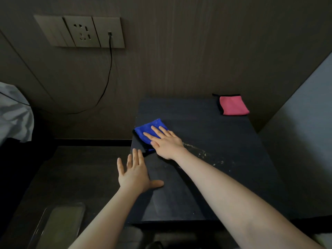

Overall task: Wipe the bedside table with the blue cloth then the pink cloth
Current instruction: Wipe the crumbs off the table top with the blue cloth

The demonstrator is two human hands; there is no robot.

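1. Head view gives me two cloths, two hands and one bedside table [215, 141]: I count one blue cloth [149, 131], one pink cloth [233, 106].
2. On the wall behind I see one socket panel [80, 31] with one black cable [107, 78] plugged in and hanging down to the left.
3. My right hand [166, 142] lies flat on the blue cloth, fingers straight and slightly spread, pressing it to the tabletop; nothing is curled round it.
4. My left hand [133, 172] is flat too, fingers straight and apart, thumb stretched out to the right, at the table's left edge; I cannot tell how firmly it bears on the surface.
5. Blue cloth sits at the left edge of the table, about midway back, its near corner spilling just over that edge.
6. Pink cloth lies folded in the far right corner, against the wall, well apart from both hands.
7. Pale crumbs [203, 153] trail across the top just right of my right wrist.
8. Bare dark tabletop runs between the two cloths and along the right side; a grey wall [305, 141] closes in on the right.
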